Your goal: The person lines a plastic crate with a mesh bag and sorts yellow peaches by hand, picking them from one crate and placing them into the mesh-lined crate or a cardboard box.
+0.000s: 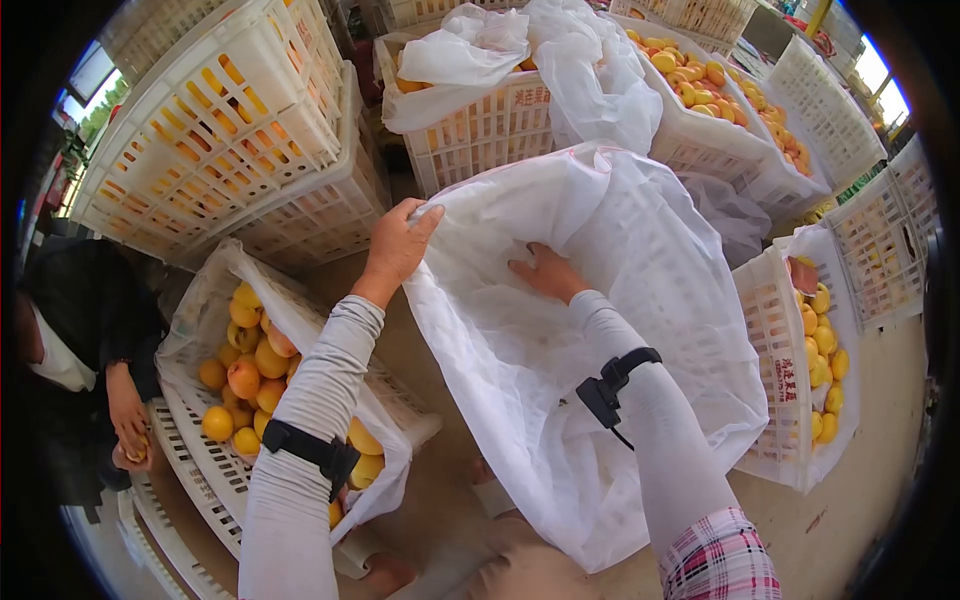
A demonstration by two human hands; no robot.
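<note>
Left hand (pixel 398 245) closed on the top edge of the white liner sheet (pixel 620 340), pinching it up. Right hand (pixel 545 272) open and flat, pressed into the sheet's hollow. Sheet drapes in front of the person, just right of 1 fruit crate (pixel 200 470). Judged step: spreading the liner open. Next move calls for pressing it down evenly, without tearing.

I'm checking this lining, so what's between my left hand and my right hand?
In the head view, only the white liner: the left hand pinches its rim, and the right hand presses flat inside it.
</note>
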